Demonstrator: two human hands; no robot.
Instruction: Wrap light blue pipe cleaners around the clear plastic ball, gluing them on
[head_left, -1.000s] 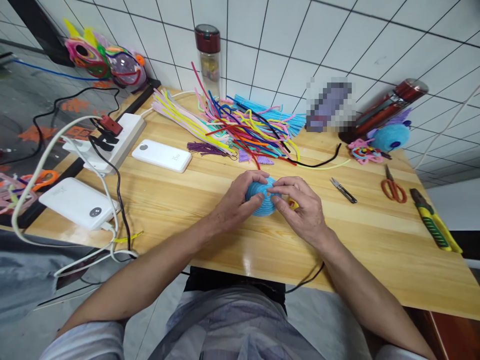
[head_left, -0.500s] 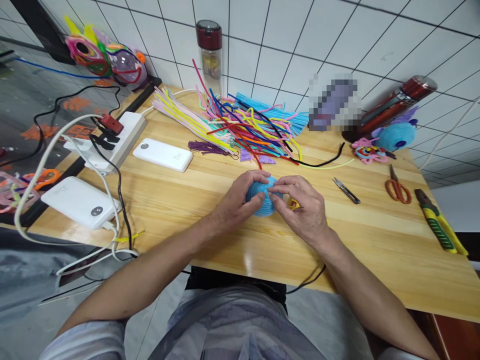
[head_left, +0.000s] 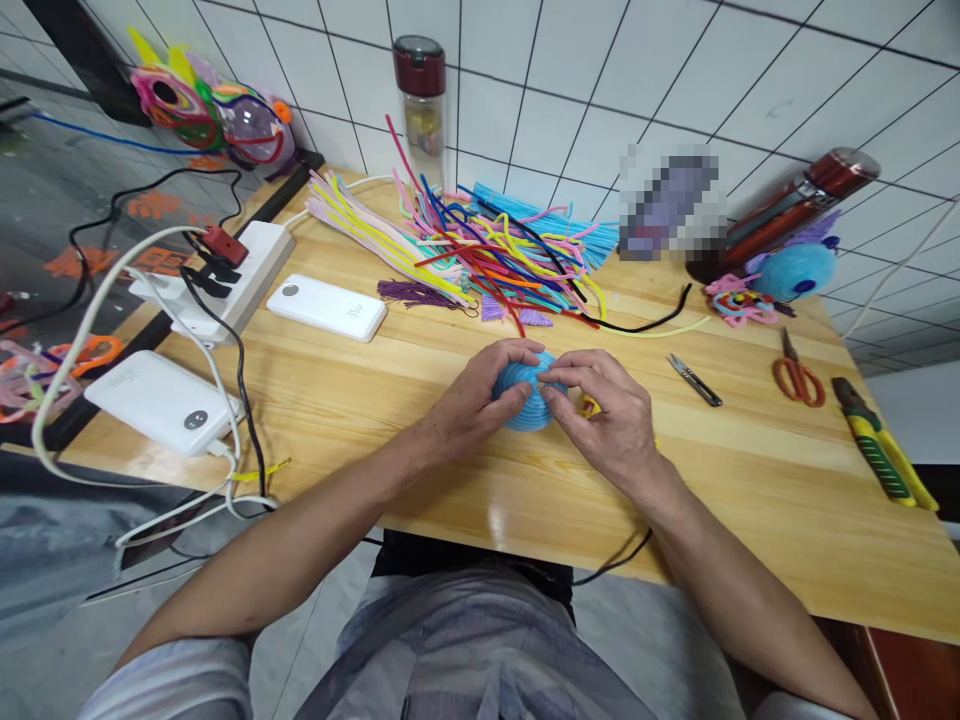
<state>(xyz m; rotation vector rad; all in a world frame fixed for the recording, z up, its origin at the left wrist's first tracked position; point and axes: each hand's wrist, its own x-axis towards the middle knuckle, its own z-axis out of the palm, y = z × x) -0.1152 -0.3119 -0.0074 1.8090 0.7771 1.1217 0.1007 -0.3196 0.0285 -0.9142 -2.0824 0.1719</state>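
A round blue ball of coiled pipe cleaner [head_left: 534,408] is between my hands, above the front middle of the table. My left hand [head_left: 480,395] is wrapped round its left side, thumb across the front and fingers over the top. On the ball's right side, my right hand [head_left: 607,405] pinches with thumb and index finger at its surface; whatever lies between those fingertips is too small to make out. Something small and yellow [head_left: 589,406] shows behind my right fingers, mostly hidden. Beyond the ball lies a heap of coloured pipe cleaners [head_left: 510,250].
Thread snips [head_left: 695,380], orange-handled scissors [head_left: 798,375] and green-yellow pliers [head_left: 881,445] lie on the right. White power banks [head_left: 326,308] and a power strip [head_left: 251,280] with loose cables occupy the left. A clear bottle [head_left: 421,110] and a red flask [head_left: 795,210] stand at the back.
Almost nothing differs. Both hands keep the same hold on the blue ball, and the whole view has shifted very slightly.
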